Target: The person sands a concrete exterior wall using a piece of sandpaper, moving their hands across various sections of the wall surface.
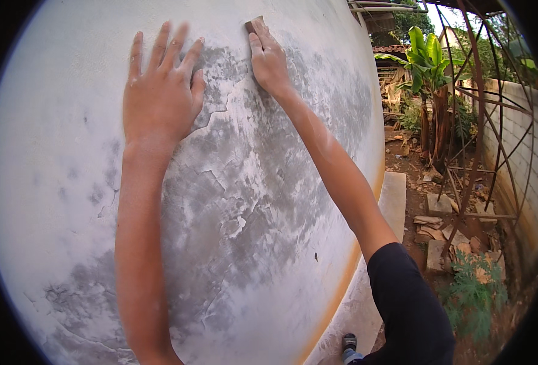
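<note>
A large wall (238,188) with flaking white paint and bare grey patches fills most of the view. Against its upper part lies my left hand (159,100), palm down with the fingers spread, holding nothing. To the right and slightly higher, my right hand (271,64) is closed around a small brown sanding block (255,25). The block meets the wall near the top, its working face hidden. Pale dust coats both hands and the right forearm. Between and below my arms, curled paint edges stand out on the grey area.
A concrete ledge (393,198) runs along the wall's foot, with my shoe (349,342) low on it. Rightward stand a rusty metal frame (478,109), a banana plant (430,67) and a pale block wall (518,128). Broken slabs (437,255) and a leafy shrub (475,295) cover the ground.
</note>
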Demonstrator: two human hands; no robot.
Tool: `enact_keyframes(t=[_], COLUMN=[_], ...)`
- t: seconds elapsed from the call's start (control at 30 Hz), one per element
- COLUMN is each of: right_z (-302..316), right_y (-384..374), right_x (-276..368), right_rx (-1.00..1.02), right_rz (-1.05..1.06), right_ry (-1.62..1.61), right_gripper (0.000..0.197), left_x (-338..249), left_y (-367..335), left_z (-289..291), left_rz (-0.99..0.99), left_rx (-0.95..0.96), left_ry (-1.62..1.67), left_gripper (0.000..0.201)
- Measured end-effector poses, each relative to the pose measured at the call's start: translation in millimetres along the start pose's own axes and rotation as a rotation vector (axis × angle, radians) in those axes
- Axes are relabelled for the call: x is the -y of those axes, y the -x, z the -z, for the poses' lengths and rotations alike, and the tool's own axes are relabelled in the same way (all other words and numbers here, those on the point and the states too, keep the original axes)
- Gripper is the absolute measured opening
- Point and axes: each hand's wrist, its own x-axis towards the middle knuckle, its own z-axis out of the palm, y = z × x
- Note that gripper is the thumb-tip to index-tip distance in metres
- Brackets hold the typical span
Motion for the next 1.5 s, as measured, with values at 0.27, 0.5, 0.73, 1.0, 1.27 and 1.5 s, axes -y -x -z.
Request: enact_keyframes(t=[0.27,0.5,0.73,1.0,1.27,1.5], right_z=[54.0,51.8,56.1,85.1,105.4,92.4], right_y=[-11.1,191.7,234.1,243.3,258.4,327.3], right_x=[-77.1,-51.7,-60.9,-90.2,-101.7,-86.2], right_rx=[-0.176,0.113,0.108,-0.044,-0.056,0.045], right_rz=[-0.210,0.029,-0.091,-0.506,-0.584,-0.340], right_ry=[0.181,0.060,0.076,0.028,0.017,0.118], right_gripper=[0.048,0.047,0.047,0.047,0.047,0.047], left_x=[-16.6,-2.8,-6.5,-19.6,-20.7,-5.5], left_y=[-8.2,-1.9,-1.4,-1.9,-2.8,-3.3], left_z=[-0.5,3.0,-4.4,16.1,11.9,-1.2], left_rz=[0.016,0.003,-0.014,-0.030,-0.045,-0.029], left_rx=[-0.072,-0.019,0.002,-0.139,-0.120,-0.064], left_ry=[0.054,-0.060,-0.144,0.147,0.153,-0.077], left_gripper=[0.047,0.047,0.048,0.043,0.045,0.046])
